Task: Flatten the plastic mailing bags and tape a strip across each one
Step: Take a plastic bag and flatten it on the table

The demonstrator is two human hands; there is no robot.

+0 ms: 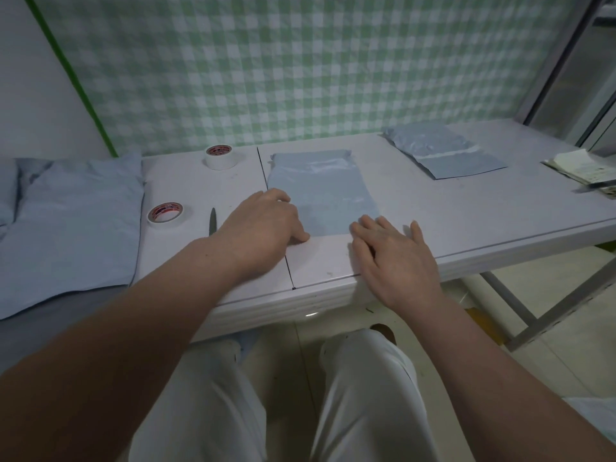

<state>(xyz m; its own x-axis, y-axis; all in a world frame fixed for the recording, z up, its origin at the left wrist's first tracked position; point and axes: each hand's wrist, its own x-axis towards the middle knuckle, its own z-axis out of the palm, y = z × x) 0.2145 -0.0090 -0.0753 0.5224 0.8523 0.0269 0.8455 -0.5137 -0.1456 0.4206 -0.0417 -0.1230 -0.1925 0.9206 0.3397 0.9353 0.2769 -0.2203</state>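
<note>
The bag (320, 191) lies flat at the middle of the table (466, 215), its long axis running straight away from the person and its near edge just ahead of both hands. The left hand (263, 225) rests on the bag's near left corner, fingers loosely bent and holding nothing. The right hand (390, 251) lies flat with straight, spread fingers, whose tips reach the near right corner.

A smoothing stroke would likely run outward along that axis. The near roll (165, 215) and the knife (212, 221) sit left of the bag, closer to the left hand. The far roll (220, 156) stands behind them. A second bag (440, 150) lies far right, and a pile of bags (73, 221) lies left.
</note>
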